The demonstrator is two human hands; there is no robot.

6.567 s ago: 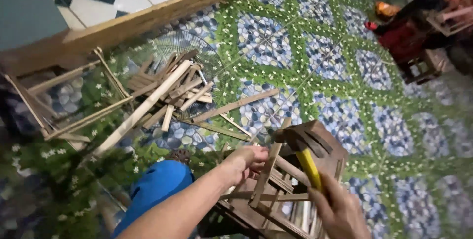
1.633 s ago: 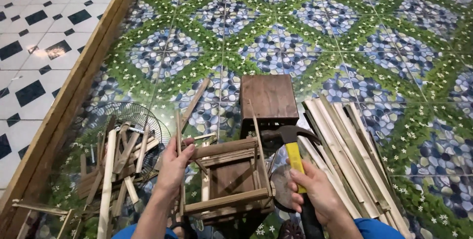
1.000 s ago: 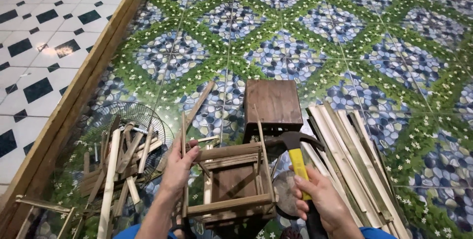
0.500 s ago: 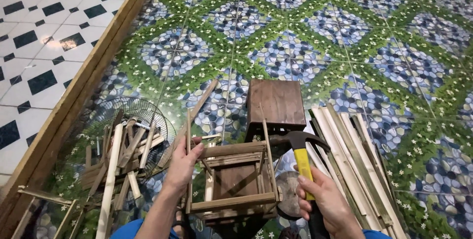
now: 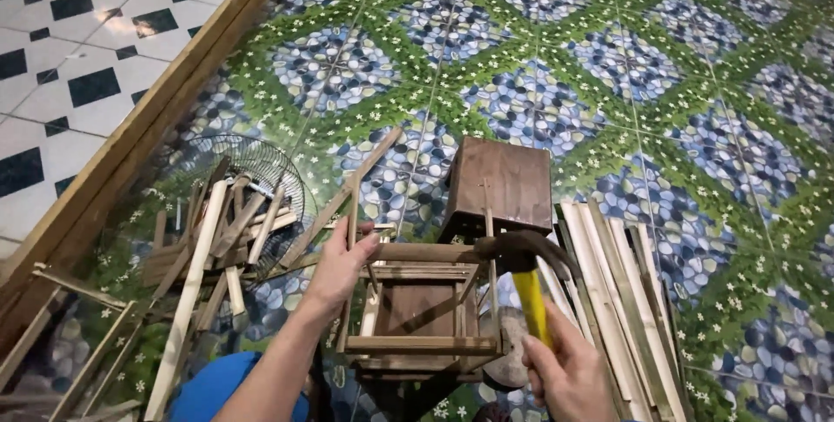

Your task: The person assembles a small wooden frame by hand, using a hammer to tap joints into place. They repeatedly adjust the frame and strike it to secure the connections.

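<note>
The right hand (image 5: 569, 374) is clamped around the yellow handle of a claw hammer (image 5: 521, 261), whose dark head rests at the top rail of a small wooden frame (image 5: 421, 313), just where an upright slat meets it. The left hand (image 5: 340, 264) is closed on the frame's left corner post, fingers curled over the top, bracing it. The frame stands on the patterned tile floor (image 5: 530, 100) between the person's knees (a blue trouser leg shows at the bottom edge).

To work this joint well, the left hand should press the frame firmly down and stay clear of the hammer's path; as I judge it, short controlled strokes suit such thin slats better than a full swing, since the wood looks easy to split.

Just behind the frame stands a dark brown wooden box (image 5: 499, 186). Right of it lie bamboo slats (image 5: 621, 300) in a row; left lies a heap of offcuts (image 5: 208, 239) over a wire fan guard (image 5: 269, 170).
</note>
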